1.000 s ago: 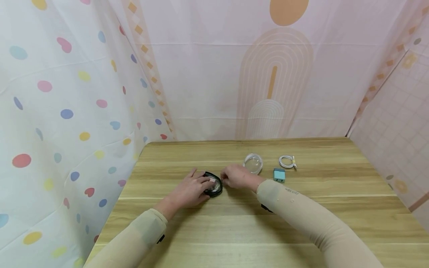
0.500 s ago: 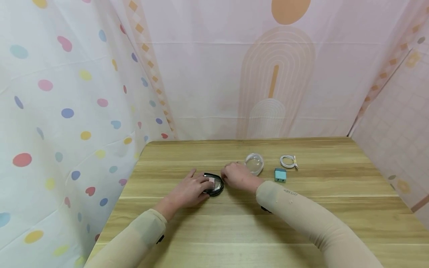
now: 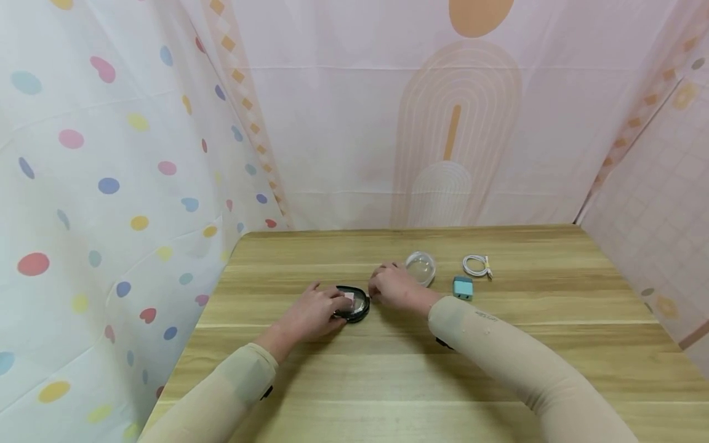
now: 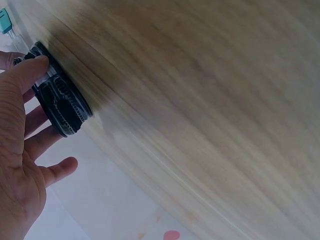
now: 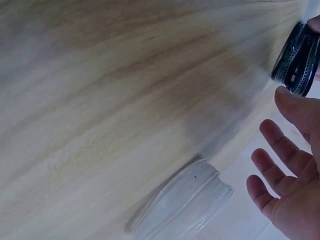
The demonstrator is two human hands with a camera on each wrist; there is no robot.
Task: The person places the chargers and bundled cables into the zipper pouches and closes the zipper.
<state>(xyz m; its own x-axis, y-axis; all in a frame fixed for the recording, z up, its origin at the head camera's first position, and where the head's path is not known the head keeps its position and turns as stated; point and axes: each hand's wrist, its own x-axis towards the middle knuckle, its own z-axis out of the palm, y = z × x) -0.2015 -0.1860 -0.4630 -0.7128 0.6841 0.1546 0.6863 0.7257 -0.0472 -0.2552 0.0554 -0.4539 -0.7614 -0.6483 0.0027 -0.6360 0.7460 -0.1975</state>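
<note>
A small round black zipper pouch (image 3: 360, 306) with a clear top lies on the table, a pale label showing through the window. My left hand (image 3: 312, 311) grips it from the left, thumb on the near side and fingers over the top. In the left wrist view the thumb presses the pouch's zippered side (image 4: 62, 102). At its right edge, my right hand (image 3: 400, 288) pinches at the zipper end; the pull is mostly hidden by the fingertips. Its other fingers are loosely bent in the right wrist view, beside the pouch's zipper (image 5: 297, 65).
Just behind the right hand sits a clear round zipper pouch (image 3: 422, 269). Farther right are a teal charger plug (image 3: 463, 288) and a coiled white cable (image 3: 475, 266) with a yellow tie. Patterned curtains hang behind and beside the wooden table (image 3: 415, 381).
My right hand has shifted slightly right and back at the black pouch's right edge. The left hand keeps its hold, and the other things lie where they were.
</note>
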